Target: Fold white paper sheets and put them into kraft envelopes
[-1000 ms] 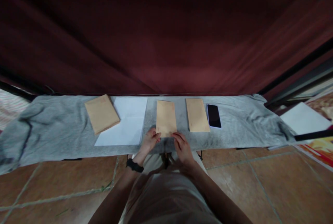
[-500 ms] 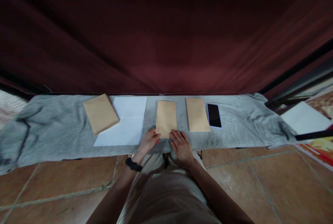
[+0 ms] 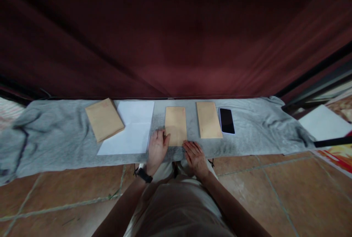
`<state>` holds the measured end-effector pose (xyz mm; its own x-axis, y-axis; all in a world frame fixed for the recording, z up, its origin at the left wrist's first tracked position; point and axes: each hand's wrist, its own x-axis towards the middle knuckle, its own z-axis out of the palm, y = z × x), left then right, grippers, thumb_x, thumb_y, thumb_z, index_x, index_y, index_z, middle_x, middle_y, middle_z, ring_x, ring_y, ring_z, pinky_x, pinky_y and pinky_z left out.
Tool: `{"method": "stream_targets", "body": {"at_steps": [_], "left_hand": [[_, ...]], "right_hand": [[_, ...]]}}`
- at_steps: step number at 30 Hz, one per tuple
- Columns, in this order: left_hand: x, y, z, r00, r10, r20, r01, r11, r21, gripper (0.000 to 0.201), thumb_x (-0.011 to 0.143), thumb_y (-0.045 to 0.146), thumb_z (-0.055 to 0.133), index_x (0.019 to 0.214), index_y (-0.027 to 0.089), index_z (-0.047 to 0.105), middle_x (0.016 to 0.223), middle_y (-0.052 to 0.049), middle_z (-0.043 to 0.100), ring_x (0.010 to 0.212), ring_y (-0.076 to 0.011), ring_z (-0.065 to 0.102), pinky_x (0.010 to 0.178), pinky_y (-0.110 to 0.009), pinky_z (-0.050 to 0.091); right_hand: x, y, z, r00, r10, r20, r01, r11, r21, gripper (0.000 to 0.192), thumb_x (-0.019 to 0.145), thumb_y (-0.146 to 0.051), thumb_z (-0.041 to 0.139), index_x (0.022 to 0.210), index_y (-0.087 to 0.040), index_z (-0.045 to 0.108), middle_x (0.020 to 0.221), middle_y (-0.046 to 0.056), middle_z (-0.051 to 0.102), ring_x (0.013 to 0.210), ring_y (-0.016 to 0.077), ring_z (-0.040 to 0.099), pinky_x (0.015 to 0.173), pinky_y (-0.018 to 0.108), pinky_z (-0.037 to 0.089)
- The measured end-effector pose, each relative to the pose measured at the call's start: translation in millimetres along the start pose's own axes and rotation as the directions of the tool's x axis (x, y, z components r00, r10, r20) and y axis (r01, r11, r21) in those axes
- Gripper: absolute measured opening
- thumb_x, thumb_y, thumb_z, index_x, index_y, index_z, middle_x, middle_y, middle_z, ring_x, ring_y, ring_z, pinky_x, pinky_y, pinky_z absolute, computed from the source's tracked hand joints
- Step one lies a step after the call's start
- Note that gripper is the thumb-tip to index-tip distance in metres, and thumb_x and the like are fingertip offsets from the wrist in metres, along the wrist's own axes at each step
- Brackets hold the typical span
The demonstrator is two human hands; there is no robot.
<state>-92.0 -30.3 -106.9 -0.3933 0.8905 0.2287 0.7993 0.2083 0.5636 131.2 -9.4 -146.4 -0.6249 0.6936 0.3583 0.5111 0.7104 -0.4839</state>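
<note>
A brown paper envelope (image 3: 175,125) lies flat in front of me on the grey cloth, with small red print near its top right corner. My left hand (image 3: 157,148) rests palm down at its left edge, fingers stretched forward and thumb near the paper; a dark band circles that wrist. At the envelope's lower right corner, my right hand (image 3: 195,157) lies flat with fingers extended, their tips touching the corner. Neither hand grips anything. A second brown envelope (image 3: 209,120) lies to the right, apart from the hands.
A stack of brown envelopes (image 3: 105,120) overlaps white paper sheets (image 3: 132,128) on the left. A phone (image 3: 227,121) lies right of the second envelope. Grey cloth (image 3: 258,130) covers the narrow table; a dark red curtain (image 3: 176,46) hangs behind it.
My left hand has let go of the envelope's lower left corner and moved up along its left side, fingers straightening. My right hand has shifted slightly down and right.
</note>
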Motion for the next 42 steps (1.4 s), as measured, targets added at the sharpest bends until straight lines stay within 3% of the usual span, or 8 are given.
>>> {"method": "stream_targets", "body": {"at_steps": [3, 6, 9, 13, 25, 32, 42], "left_hand": [[26, -2, 11.8, 0.985, 0.174, 0.005, -0.173, 0.983, -0.067, 0.052, 0.102, 0.046, 0.046, 0.145, 0.018, 0.051, 0.149, -0.018, 0.056, 0.143, -0.0306, 0.047, 0.119, -0.047, 0.037], [57, -9, 26.6, 0.972, 0.216, 0.096, -0.217, 0.976, -0.003, 0.059, 0.104, 0.046, 0.038, 0.153, 0.013, 0.044, 0.163, -0.019, 0.042, 0.155, -0.0312, 0.031, 0.126, -0.052, 0.024], [84, -15, 39.0, 0.946, 0.234, 0.224, -0.261, 0.961, 0.096, 0.062, 0.105, 0.045, 0.031, 0.156, 0.011, 0.041, 0.165, -0.018, 0.038, 0.157, -0.0316, 0.028, 0.127, -0.054, 0.020], [109, -16, 47.6, 0.902, 0.282, 0.327, -0.347, 0.924, 0.162, 0.061, 0.105, 0.046, 0.032, 0.158, 0.018, 0.041, 0.166, -0.012, 0.038, 0.158, -0.0298, 0.025, 0.128, -0.053, 0.015], [146, -10, 56.5, 0.827, 0.384, 0.410, -0.461, 0.881, 0.107, 0.058, 0.105, 0.047, 0.035, 0.155, 0.021, 0.046, 0.166, -0.009, 0.040, 0.156, -0.0266, 0.029, 0.129, -0.049, 0.013], [147, -1, 64.1, 0.818, 0.398, 0.415, -0.479, 0.871, 0.108, 0.061, 0.105, 0.046, 0.033, 0.159, 0.020, 0.040, 0.166, -0.008, 0.039, 0.157, -0.0276, 0.027, 0.129, -0.050, 0.010], [122, 0, 67.4, 0.746, 0.485, 0.457, -0.598, 0.790, 0.138, 0.055, 0.107, 0.042, 0.027, 0.158, 0.025, 0.041, 0.165, -0.001, 0.041, 0.157, -0.0221, 0.028, 0.131, -0.049, 0.013]], "right_hand": [[2, 2, 1, 1.000, -0.005, -0.011, 0.005, 1.000, 0.015, 0.050, 0.101, -0.012, 0.046, 0.149, -0.022, 0.055, 0.147, 0.009, 0.063, 0.136, 0.0237, 0.058, 0.122, 0.051, 0.041], [2, 3, -1, 1.000, -0.014, -0.001, 0.014, 0.999, 0.028, 0.050, 0.099, -0.011, 0.047, 0.148, -0.021, 0.055, 0.147, 0.009, 0.062, 0.137, 0.0233, 0.057, 0.121, 0.051, 0.042], [3, 4, -3, 1.000, -0.020, 0.015, 0.020, 0.999, 0.038, 0.054, 0.097, -0.012, 0.050, 0.150, -0.022, 0.053, 0.148, 0.010, 0.062, 0.137, 0.0237, 0.057, 0.120, 0.051, 0.042], [3, 4, -3, 1.000, -0.018, 0.007, 0.017, 0.999, 0.036, 0.055, 0.095, -0.013, 0.052, 0.150, -0.021, 0.053, 0.146, 0.011, 0.063, 0.137, 0.0242, 0.057, 0.120, 0.051, 0.042], [4, 4, -3, 1.000, -0.010, 0.021, 0.009, 0.999, 0.048, 0.051, 0.098, -0.015, 0.048, 0.148, -0.020, 0.055, 0.149, 0.010, 0.060, 0.136, 0.0239, 0.056, 0.120, 0.050, 0.041], [4, 2, -2, 1.000, 0.008, 0.022, -0.009, 0.999, 0.038, 0.051, 0.097, -0.014, 0.049, 0.147, -0.019, 0.055, 0.149, 0.010, 0.060, 0.135, 0.0238, 0.056, 0.120, 0.049, 0.040], [5, 4, -2, 1.000, -0.016, 0.024, 0.015, 0.999, 0.037, 0.051, 0.097, -0.015, 0.051, 0.147, -0.018, 0.054, 0.148, 0.011, 0.061, 0.134, 0.0250, 0.056, 0.119, 0.050, 0.040]]}}
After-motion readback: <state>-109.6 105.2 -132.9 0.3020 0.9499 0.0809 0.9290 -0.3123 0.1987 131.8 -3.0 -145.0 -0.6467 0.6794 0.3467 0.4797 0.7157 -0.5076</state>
